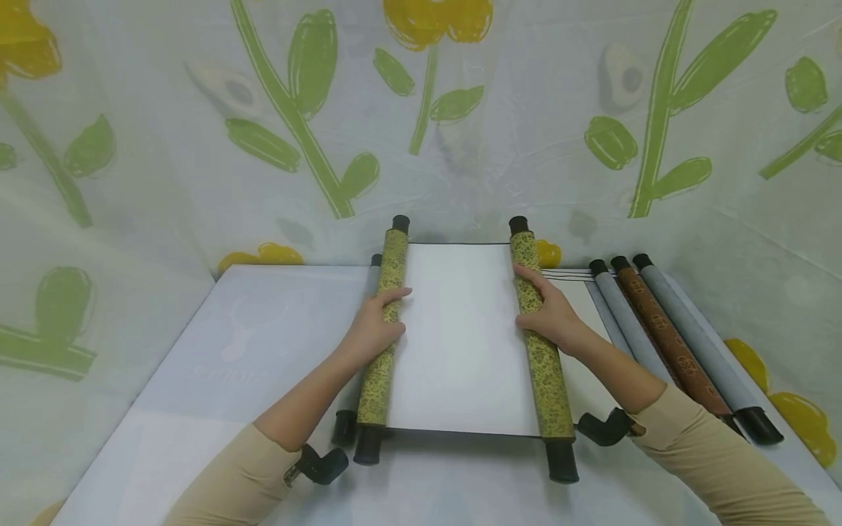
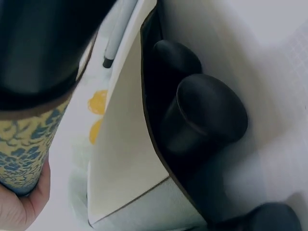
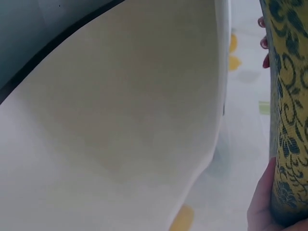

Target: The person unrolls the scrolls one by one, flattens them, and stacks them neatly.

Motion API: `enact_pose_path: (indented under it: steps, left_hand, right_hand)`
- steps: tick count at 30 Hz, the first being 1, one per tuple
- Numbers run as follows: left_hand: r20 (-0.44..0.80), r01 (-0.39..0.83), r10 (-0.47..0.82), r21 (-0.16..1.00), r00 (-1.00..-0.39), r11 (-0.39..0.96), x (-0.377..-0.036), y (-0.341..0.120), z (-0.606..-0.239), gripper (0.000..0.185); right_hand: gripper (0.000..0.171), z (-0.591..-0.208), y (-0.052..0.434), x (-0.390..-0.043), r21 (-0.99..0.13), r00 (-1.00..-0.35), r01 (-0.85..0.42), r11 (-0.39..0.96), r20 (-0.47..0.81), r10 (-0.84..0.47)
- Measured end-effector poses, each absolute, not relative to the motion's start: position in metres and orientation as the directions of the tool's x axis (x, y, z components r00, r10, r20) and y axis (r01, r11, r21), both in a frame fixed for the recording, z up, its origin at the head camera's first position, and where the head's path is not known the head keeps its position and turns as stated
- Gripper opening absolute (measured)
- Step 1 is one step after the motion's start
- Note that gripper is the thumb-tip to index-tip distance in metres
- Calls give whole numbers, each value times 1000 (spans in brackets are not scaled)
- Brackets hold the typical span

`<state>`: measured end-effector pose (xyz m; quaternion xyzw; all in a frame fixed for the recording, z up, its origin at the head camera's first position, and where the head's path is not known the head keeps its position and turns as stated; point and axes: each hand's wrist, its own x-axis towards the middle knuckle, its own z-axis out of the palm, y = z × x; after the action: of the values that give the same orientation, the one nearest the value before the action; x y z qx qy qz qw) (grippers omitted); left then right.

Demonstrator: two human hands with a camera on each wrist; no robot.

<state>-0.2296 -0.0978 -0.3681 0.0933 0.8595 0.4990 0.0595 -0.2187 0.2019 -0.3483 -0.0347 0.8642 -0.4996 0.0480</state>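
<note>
A scroll with yellow-green patterned backing and black end knobs is partly unrolled, its white sheet (image 1: 463,336) stretched between two rolls. My left hand (image 1: 371,329) grips the left roll (image 1: 376,387) near its middle. Around the right roll (image 1: 547,383) curls my right hand (image 1: 554,314). In the left wrist view, the blue floral pattern of a yellow roll (image 2: 31,144) shows above part of the hand. The right wrist view has fingertips (image 3: 264,43) at the edge of its yellow brocade roll (image 3: 293,120). The scroll appears raised above the table, over a second opened scroll.
That lower scroll shows a cream sheet (image 1: 592,321) at right and a grey roll (image 1: 349,402) at left. Farther right lie a slim grey scroll (image 1: 628,329), a brown patterned scroll (image 1: 671,336) and a thicker grey scroll (image 1: 697,343). A flower-printed curtain (image 1: 487,168) hangs behind the white table (image 1: 217,351).
</note>
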Motion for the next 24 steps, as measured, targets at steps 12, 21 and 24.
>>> enact_pose_path:
  steps: [12,21,24]
  left_hand:
    - [33,153,238,848,-971,508,-229,-106,-369,58]
    - [-25,85,217,871,-976,483,-230,-108,-373,61]
    - [-26,84,218,875,-976,478,-231,-108,-372,60]
  right_hand:
    - [91,-348,213,-215,-867,-991,-31,497,-38,-128]
    - [96,-349,219,-217,-875,-986,-63,479,-20,-166]
    - [95,-350,221,-217,-873,-986,-58,485,-28,-167]
